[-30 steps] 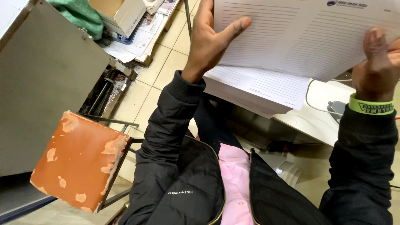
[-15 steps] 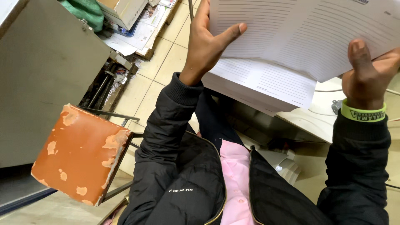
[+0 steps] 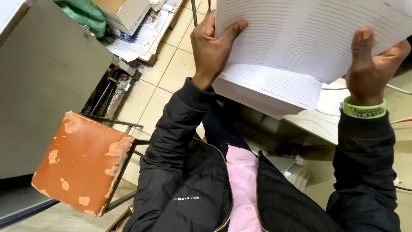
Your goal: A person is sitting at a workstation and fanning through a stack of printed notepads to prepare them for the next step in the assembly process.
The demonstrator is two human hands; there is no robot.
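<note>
A grey metal cabinet (image 3: pixel 47 86) fills the left side of the view, its flat face slanting down toward the floor of pale tiles (image 3: pixel 171 73). Just beside it stands a chair with a worn orange seat (image 3: pixel 81 161), the covering flaked off in pale patches, on a thin dark metal frame.

The person wears a black padded jacket (image 3: pixel 193 184), open over a pink shirt (image 3: pixel 242 184). Both sleeves reach up toward a large ruled sheet of white paper (image 3: pixel 309 38), held up in front of the body near the top of the frame. Under it, lower and closer to the body, lies a thick stack of like ruled sheets (image 3: pixel 266 90), which seems to rest on a pale surface, though the edge there is hard to make out.

The left hand (image 3: pixel 212 47) grips the sheet's left edge, thumb laid across the front and fingers behind it. The right hand (image 3: pixel 371 68) pinches the sheet's lower right corner, thumb pressed up along the paper's face. A light green wristband (image 3: pixel 364 109) sits on the right wrist, just above the jacket cuff.

At the upper left, near the cabinet's top, lie a green cloth (image 3: pixel 88 15), a cardboard box (image 3: pixel 128 15) and loose printed papers (image 3: pixel 141 41) on the floor.
</note>
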